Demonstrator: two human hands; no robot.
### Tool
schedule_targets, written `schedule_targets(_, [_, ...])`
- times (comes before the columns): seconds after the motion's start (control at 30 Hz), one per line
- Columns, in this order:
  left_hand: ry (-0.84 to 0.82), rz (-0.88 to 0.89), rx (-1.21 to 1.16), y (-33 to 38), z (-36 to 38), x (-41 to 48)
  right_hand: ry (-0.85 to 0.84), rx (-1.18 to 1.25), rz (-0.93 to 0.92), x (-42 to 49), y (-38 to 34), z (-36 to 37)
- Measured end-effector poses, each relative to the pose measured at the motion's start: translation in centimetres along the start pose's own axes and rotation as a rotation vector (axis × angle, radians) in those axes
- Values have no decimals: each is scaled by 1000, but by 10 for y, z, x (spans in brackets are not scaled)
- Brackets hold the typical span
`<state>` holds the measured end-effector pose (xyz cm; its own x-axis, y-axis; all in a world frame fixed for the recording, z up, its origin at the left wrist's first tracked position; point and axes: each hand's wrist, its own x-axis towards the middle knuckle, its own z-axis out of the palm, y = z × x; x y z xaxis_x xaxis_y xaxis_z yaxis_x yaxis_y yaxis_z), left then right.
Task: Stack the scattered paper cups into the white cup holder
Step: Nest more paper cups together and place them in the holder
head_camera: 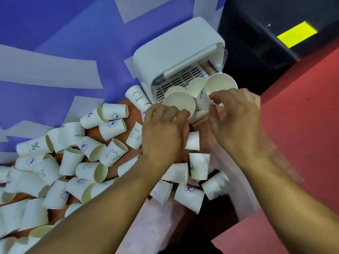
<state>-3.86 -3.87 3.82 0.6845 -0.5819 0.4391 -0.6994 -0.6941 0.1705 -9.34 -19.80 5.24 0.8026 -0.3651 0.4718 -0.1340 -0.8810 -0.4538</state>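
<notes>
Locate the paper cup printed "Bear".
Head view, upper middle: the white paper cup printed "Bear" stands just left of the white cup holder, above the left hand.

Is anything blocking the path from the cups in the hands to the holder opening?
Nothing solid. The white cup holder is open, lid raised. Two cups already stand on its grate, behind those held by the left hand and right hand.

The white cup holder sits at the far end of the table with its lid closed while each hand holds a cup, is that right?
Not quite: the head view shows the white cup holder with its lid raised. Each hand, left hand and right hand, does hold a cup.
</notes>
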Motion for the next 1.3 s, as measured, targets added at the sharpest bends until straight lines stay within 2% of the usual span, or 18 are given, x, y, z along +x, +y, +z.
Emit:
schedule_targets(0.13, [42, 24, -12, -6, 6, 19, -19, -40, -95, 26, 9, 6])
schedule_targets(0.43, [119, -99, 10, -26, 29, 31, -66, -53, -182, 45, 25, 41])
schedule_targets(0.63, [54, -270, -47, -34, 34, 25, -100, -75, -142, 44, 32, 55])
schedule_targets(0.73, [-11, -268, -113, -34, 36, 24, -138, -111, -116, 41, 33, 59])
schedule_targets(1.0, [-162, -261, -68, -37, 41, 18, -234, -159, -55, 31, 38, 73])
schedule_targets(1.2, [-212, -247, -49, -37, 50, 20, -250, -139, -23, 25, 45, 79])
schedule_targets(1.3, [-207, -299, -46, -36, 56, 20, -251, -134, 6, 25, 45, 80])
